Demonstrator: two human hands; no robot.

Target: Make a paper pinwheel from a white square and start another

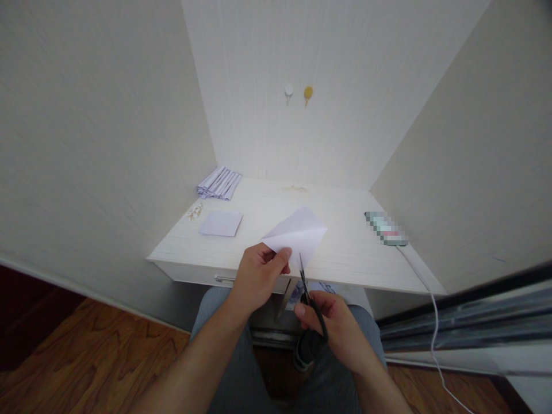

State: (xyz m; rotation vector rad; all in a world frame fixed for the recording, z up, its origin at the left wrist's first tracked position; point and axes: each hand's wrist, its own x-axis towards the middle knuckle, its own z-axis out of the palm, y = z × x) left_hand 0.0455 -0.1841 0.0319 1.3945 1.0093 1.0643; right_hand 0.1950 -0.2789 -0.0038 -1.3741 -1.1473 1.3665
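Observation:
My left hand (259, 275) pinches the lower left part of a white sheet of paper (297, 234), thumb on top. The sheet is folded over, with a crease running across it, and is held above the front of the desk. In my right hand (330, 322) is a pair of black-handled scissors (304, 282), its blades pointing up at the paper's lower edge. The blades look nearly closed; whether they touch the paper I cannot tell. My fingers are wrapped round the scissor handles.
On the white desk (345, 259), a flat stack of paper (221, 223) lies left, with several folded paper strips (219, 183) behind it and small scraps (195, 211) beside. A phone (385, 228) with a white cable (435, 322) lies right. Two hooks (307, 93) are on the back wall.

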